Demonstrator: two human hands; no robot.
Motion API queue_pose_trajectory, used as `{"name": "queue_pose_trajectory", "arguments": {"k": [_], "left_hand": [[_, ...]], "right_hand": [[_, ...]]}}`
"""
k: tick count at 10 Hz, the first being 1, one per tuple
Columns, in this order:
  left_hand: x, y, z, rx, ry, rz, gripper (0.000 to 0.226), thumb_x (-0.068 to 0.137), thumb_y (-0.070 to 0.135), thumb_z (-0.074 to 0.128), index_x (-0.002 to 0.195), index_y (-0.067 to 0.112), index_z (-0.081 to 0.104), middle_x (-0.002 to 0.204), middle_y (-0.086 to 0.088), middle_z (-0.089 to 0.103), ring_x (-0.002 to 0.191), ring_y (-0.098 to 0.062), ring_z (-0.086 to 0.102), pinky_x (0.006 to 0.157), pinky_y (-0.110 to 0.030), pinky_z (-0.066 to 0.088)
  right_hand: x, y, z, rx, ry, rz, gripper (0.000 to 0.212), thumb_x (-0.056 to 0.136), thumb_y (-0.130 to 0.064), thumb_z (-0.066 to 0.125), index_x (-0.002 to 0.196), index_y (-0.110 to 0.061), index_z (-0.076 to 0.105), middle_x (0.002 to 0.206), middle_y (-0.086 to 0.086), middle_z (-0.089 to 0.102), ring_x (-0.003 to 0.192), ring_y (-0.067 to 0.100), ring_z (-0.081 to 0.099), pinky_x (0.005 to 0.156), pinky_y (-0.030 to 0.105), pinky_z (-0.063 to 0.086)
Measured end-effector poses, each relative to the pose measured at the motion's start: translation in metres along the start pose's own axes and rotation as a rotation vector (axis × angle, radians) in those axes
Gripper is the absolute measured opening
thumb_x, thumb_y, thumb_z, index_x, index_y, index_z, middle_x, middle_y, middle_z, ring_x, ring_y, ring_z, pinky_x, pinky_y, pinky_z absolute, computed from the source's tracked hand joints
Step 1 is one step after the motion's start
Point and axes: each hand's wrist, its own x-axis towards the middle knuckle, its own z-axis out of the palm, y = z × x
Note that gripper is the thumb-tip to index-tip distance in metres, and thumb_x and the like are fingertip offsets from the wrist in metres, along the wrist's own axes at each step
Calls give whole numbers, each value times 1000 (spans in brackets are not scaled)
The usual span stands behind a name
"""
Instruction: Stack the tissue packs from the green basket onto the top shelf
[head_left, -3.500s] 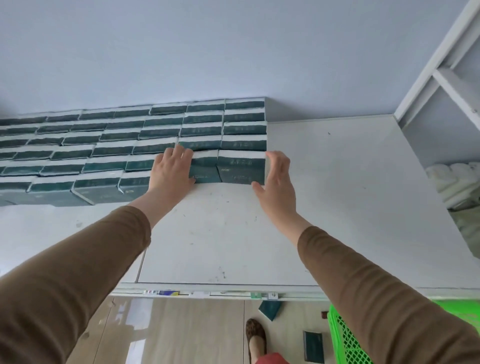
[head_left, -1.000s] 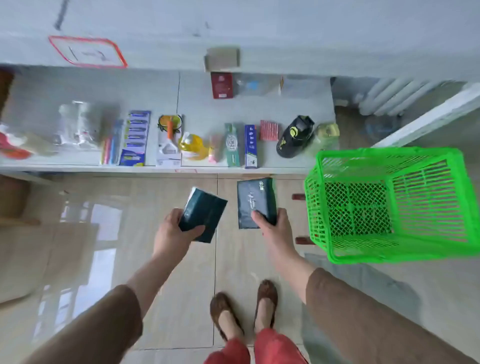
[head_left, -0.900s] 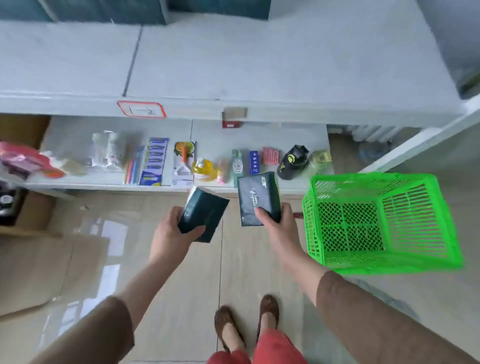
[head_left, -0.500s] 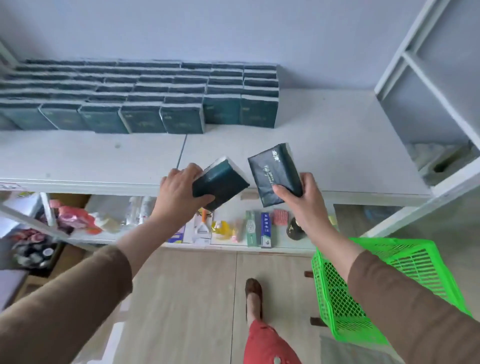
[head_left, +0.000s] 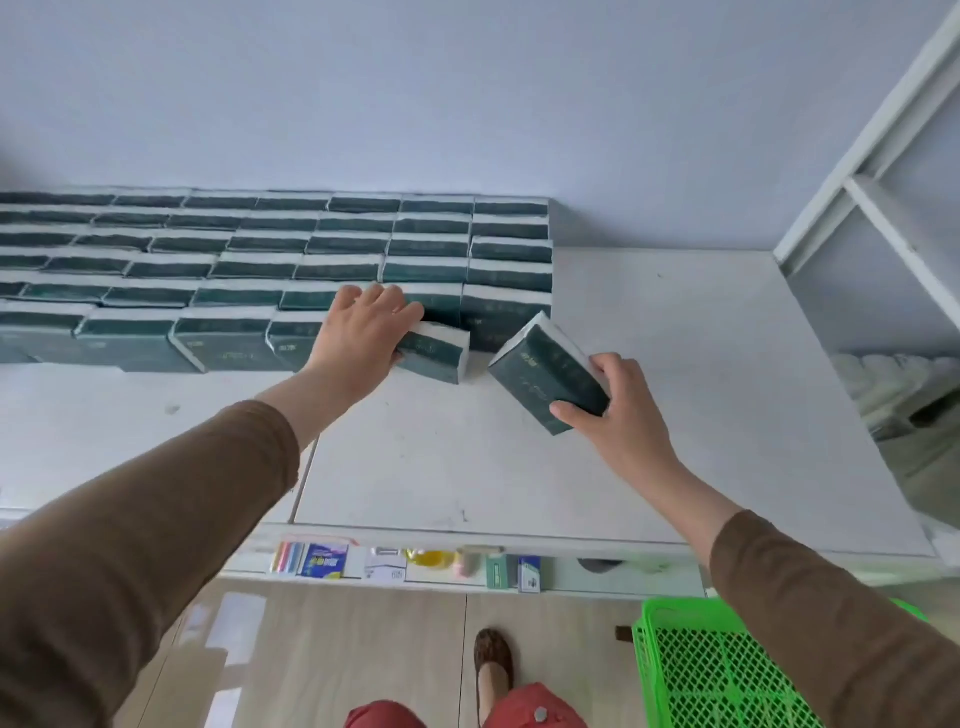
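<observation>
Both packs (head_left: 545, 371) now up at shelf (head_left: 675, 415), tilted.

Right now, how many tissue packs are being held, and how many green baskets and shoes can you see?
Held tissue packs: 2
Green baskets: 1
Shoes: 1
Total: 4

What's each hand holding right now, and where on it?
The left hand grips one tissue pack by its left end, at the stack's front row. The right hand holds a tilted second pack by its near end.
</observation>
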Motion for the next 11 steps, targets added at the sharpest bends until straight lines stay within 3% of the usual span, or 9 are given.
{"name": "queue_pose_trajectory", "arguments": {"k": [2,3,6,7,8,9,10,11], "left_hand": [[9,-12,20,49,-110,-67,50,77,40,79,117,24,52,108,2,54,102,-22,55,101,-40,33],[8,-12,24,21,-92,-91,55,75,37,81,116,23,48,102,4,55,96,-21,56,98,-40,35],[6,-11,32,-1,-42,-75,53,75,41,79,113,22,47,100,2,53,93,-23,51,92,-41,37],[5,-8,29,5,-44,-92,52,76,41,78,112,23,46,101,2,53,94,-23,50,92,-40,37],[0,-6,27,-5,-38,-117,53,76,43,78,115,23,48,108,2,52,100,-23,50,95,-40,36],[-10,-4,20,-26,-63,-143,59,79,49,74,125,23,48,127,0,48,114,-24,47,102,-41,34],[-25,-5,11,-128,-68,-141,64,83,48,69,135,24,43,140,-1,41,124,-25,42,106,-42,34],[-45,-9,-4,-175,-102,-115,66,85,47,67,140,24,39,142,-1,41,127,-25,41,105,-41,36]], "right_hand": [[43,-9,23,-248,-60,-141,56,78,-40,79,122,-28,48,110,-11,34,84,12,52,68,26,41],[54,-16,34,-333,-46,-199,55,79,-36,79,124,-23,49,115,-5,39,89,18,55,69,28,45],[70,-31,51,-484,73,-255,51,78,-30,82,105,-17,41,113,1,38,73,15,46,54,26,44],[70,-34,50,-516,64,-271,51,77,-28,82,104,-19,40,114,0,39,77,16,48,52,26,39],[68,-38,47,-626,57,-277,53,74,-35,83,107,-19,44,116,1,42,90,21,51,56,29,42],[66,-48,39,-740,16,-281,57,72,-46,82,111,-19,50,123,1,45,104,25,48,75,36,47],[57,-58,29,-732,-20,-306,59,76,-48,77,121,-20,52,138,1,41,122,27,41,93,39,43],[41,-73,21,-686,-95,-329,52,83,-45,70,125,-21,52,138,-1,42,124,25,38,96,37,39]]}}
